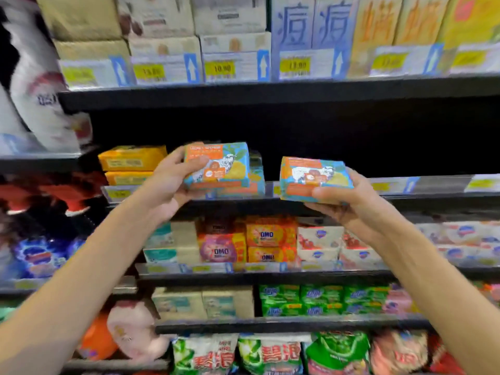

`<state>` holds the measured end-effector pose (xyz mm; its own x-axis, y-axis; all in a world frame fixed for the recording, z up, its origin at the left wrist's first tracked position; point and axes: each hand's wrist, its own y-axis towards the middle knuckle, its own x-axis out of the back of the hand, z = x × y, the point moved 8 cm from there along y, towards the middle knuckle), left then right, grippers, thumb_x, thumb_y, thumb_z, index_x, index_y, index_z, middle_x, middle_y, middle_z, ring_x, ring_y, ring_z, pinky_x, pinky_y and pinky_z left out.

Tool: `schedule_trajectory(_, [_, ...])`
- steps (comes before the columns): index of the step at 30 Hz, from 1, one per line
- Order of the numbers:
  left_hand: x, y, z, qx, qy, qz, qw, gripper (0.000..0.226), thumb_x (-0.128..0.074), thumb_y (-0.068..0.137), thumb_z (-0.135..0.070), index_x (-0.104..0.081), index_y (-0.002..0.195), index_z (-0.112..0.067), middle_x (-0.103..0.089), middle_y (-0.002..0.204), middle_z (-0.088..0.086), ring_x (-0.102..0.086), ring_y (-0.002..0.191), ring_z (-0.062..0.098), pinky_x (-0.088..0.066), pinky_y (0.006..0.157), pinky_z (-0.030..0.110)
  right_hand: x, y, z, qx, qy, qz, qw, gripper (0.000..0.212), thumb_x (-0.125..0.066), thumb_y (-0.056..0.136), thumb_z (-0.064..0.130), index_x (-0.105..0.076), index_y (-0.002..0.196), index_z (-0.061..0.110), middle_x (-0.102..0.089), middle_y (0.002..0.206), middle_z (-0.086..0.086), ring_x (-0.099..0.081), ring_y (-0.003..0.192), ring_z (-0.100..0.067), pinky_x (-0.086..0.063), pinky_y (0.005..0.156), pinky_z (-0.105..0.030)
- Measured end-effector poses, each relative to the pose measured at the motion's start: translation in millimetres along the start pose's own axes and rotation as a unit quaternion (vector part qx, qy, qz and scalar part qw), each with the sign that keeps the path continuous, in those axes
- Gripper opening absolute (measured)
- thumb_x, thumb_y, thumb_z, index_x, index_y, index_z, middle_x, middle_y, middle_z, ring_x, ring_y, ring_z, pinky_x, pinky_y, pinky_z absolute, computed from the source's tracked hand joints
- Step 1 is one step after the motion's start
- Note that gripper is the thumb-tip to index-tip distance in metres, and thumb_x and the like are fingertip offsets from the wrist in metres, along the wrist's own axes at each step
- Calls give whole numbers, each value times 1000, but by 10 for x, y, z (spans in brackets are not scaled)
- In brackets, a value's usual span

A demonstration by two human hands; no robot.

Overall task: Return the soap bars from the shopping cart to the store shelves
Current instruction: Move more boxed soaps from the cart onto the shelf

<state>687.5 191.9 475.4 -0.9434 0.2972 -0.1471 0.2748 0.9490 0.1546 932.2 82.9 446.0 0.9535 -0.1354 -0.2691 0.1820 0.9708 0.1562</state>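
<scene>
Left soap bar (216,165), in an orange-and-teal wrapper, is gripped by the left hand (173,182), thumb across its face and fingers behind. It is held just in front of a stack of matching packs (257,182) that sits at the front edge of the middle shelf (446,189). The right hand (349,201) clasps the right soap bar (313,178) from below, thumb on its lower front. This bar is tilted, held over the same shelf's front edge and apart from the left soap bar. Toward that shelf's left end lie two stacked yellow-orange packs (132,158). On the shelf below stand OMO boxes (270,235), with white-and-red packs (319,239) just to their right. Lower still are green packs (297,299). The top shelf carries cartons (230,14) behind yellow price tags (219,67).
</scene>
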Motion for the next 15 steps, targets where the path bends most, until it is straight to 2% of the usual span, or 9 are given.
schedule_trajectory(3, [122, 343, -226, -9, 66, -4, 998, 14, -57, 89, -8, -57, 92, -22, -70, 68, -8, -66, 57, 7, -57, 48, 29, -175, 363, 214, 28, -79, -3, 996, 69, -76, 58, 0, -48, 121, 0, -69, 96, -9, -72, 76, -16, -56, 60, -24])
schedule_trajectory(5, [164, 546, -306, -1, 105, -4, 995, 18, -57, 88, -4, -55, 97, -20, -67, 74, -1, -65, 52, 7, -56, 46, 28, -278, 634, 245, 28, -112, 1, 993, 79, -80, 52, 6, -45, 123, 0, -68, 104, -12, -72, 80, -15, -56, 61, -25])
schedule_trajectory(7, [165, 719, -324, 6, 147, 2, 989, 30, -59, 87, -3, -50, 111, -20, -62, 81, 3, -64, 48, 5, -55, 44, 26, -340, 926, 202, 19, -130, -1, 991, 91, -83, 46, 6, -42, 127, -1, -65, 111, -16, -71, 83, -17, -56, 61, -27])
schedule_trajectory(9, [179, 875, -292, 23, 185, 4, 982, 32, -59, 88, -3, -50, 112, -21, -61, 82, 3, -62, 47, 4, -54, 44, 27, -397, 1188, 122, 7, -148, -2, 989, 86, -82, 54, -1, -42, 130, -2, -64, 110, -17, -71, 79, -17, -56, 58, -28])
schedule_trajectory(10, [172, 939, -262, 36, 198, 11, 980, 23, -59, 89, -5, -53, 105, -21, -62, 83, 2, -64, 50, 4, -55, 48, 28, -420, 1301, 74, 2, -155, -5, 988, 81, -80, 59, -5, -42, 130, -1, -64, 110, -16, -71, 77, -17, -56, 56, -28])
schedule_trajectory(12, [158, 1025, -226, 50, 229, 27, 972, 13, -59, 91, -9, -56, 94, -21, -65, 89, 2, -66, 66, 9, -57, 66, 31, -439, 1495, -28, -14, -162, -16, 987, 79, -77, 64, -9, -40, 133, 4, -61, 114, -15, -69, 81, -19, -56, 53, -28])
schedule_trajectory(15, [119, 1110, -275, 36, 303, 53, 951, 13, -57, 91, -7, -59, 98, -18, -60, 104, 7, -61, 93, 21, -51, 91, 42, -443, 1697, -107, -39, -180, -13, 983, 75, -77, 64, -9, -44, 130, 5, -61, 119, -14, -66, 90, -20, -58, 57, -27])
